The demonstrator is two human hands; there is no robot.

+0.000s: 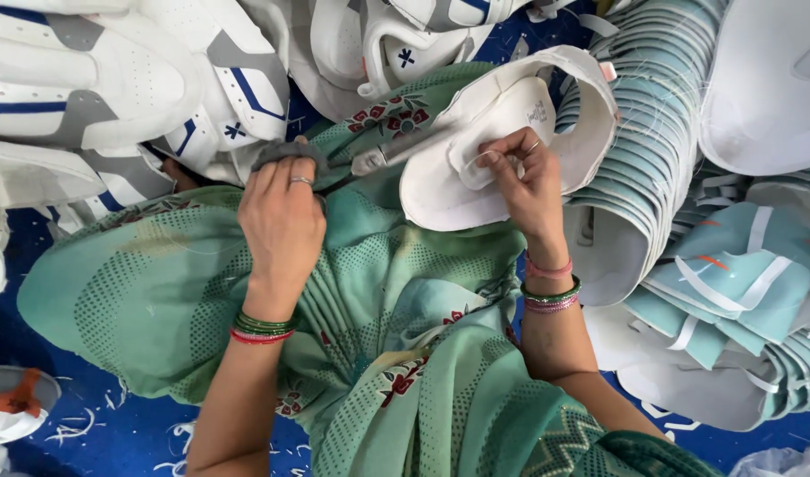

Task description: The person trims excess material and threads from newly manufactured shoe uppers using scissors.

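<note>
your left hand (281,221) is closed around the grey-wrapped handle of a metal cutting tool (383,155), blade tip resting against the white curved shoe upper piece (511,115). your right hand (524,181) pinches a folded edge of that same piece between thumb and fingers. the piece lies on your lap, over the green patterned fabric (157,283). a stack of pale teal shoe pieces (661,115) sits just right of it; white uppers with blue and grey trim (113,79) lie upper left.
</note>
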